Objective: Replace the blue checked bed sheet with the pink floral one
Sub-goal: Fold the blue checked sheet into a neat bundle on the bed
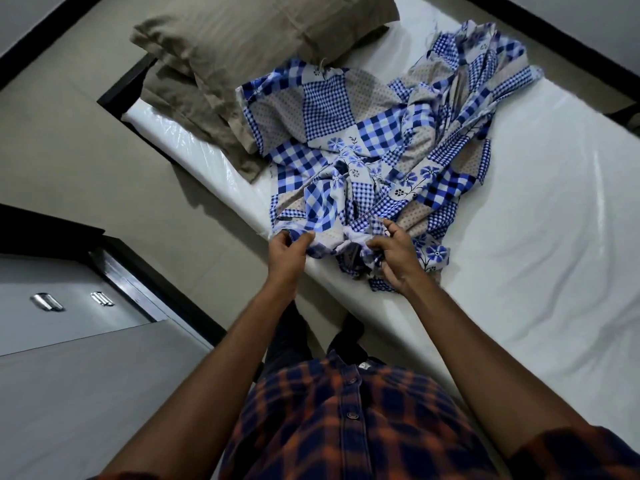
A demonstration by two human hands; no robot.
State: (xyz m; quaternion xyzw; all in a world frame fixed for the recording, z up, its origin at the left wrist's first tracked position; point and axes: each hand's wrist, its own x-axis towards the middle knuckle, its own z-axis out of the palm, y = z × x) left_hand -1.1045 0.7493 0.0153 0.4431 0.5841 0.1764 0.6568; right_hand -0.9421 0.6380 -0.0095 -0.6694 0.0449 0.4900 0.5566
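The blue checked bed sheet [374, 140] lies bunched in a loose heap across the upper half of the bare white mattress [519, 244], stretching from the near edge toward the far corner. My left hand [287, 252] pinches a bunched edge of the sheet at the mattress's near side. My right hand [393, 258] grips gathered folds of the same sheet just to the right. No pink floral sheet shows in view.
Two brown pillows [242, 53] are stacked at the head of the bed, partly on the sheet's corner. A grey cabinet with metal handles [69, 303] stands at the left, close to the bed. Beige floor [86, 168] lies between them.
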